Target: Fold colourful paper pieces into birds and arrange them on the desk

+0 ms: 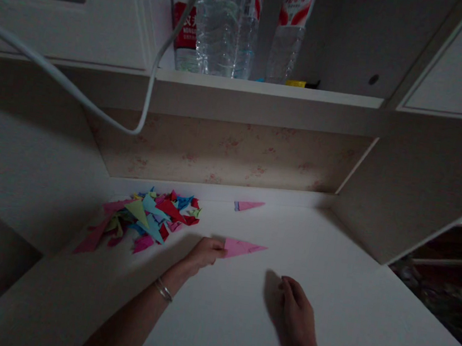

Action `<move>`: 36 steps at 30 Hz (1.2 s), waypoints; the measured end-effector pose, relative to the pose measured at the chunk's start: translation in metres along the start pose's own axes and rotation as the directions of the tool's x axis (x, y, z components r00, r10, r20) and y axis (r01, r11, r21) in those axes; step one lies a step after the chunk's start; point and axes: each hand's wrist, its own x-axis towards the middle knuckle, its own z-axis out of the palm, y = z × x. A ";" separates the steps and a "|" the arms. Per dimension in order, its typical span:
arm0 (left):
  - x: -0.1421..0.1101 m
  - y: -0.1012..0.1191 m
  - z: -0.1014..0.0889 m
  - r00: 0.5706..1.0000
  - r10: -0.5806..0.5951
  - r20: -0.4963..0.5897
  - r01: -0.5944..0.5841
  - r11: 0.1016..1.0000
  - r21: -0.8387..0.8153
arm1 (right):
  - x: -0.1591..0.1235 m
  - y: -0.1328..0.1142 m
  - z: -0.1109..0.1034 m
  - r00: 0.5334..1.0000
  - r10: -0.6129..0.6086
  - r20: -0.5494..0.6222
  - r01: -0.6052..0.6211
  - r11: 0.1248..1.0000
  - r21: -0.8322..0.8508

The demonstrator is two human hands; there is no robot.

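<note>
A pink folded paper triangle (245,248) points to the right, its wide end pinched by my left hand (206,252), which wears bracelets at the wrist. My right hand (297,309) is over the white tabletop, to the right of and nearer than the paper. Its fingers are curled together, and nothing shows in them. Farther back, a smaller pink paper triangle (250,205) with a bluish end lies by the back edge. A heap of coloured folded papers (153,214) is spread to the left of my left hand.
White cabinet walls enclose the tabletop (347,322) at left and right. Above hangs a shelf (266,88) bearing several plastic bottles (218,31) and a small yellow item (296,83). A white cable (107,118) loops down at the upper left. Flowered wallpaper (233,151) covers the back.
</note>
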 end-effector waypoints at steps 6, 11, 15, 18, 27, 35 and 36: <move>0.083 0.020 0.011 0.989 -0.003 -0.149 0.002 1.000 -0.006 | -0.003 -0.009 0.009 0.991 -0.036 0.129 0.069 0.963 -0.260; 0.148 0.035 0.032 0.962 -0.047 -0.269 0.070 0.995 0.075 | -0.002 -0.031 0.015 0.992 0.017 0.125 0.043 0.885 -0.463; 0.185 0.040 0.038 0.939 -0.087 -0.332 0.149 0.974 0.168 | -0.002 -0.036 0.015 0.992 0.034 0.119 0.025 0.887 -0.461; 0.202 0.040 0.036 0.927 -0.105 -0.361 0.203 0.949 0.243 | 0.000 -0.035 0.016 0.992 0.045 0.116 0.012 0.895 -0.446; 0.218 0.041 0.038 0.925 -0.054 -0.377 0.218 0.887 0.408 | 0.000 -0.047 0.018 0.988 0.088 0.127 -0.022 0.891 -0.453; 0.212 0.043 0.031 0.933 0.012 -0.361 0.144 0.904 0.403 | -0.001 -0.048 0.019 0.990 0.068 0.120 -0.006 0.891 -0.455; 0.207 0.042 0.030 0.933 0.026 -0.360 0.126 0.911 0.392 | -0.001 -0.047 0.018 0.990 0.069 0.121 -0.006 0.889 -0.458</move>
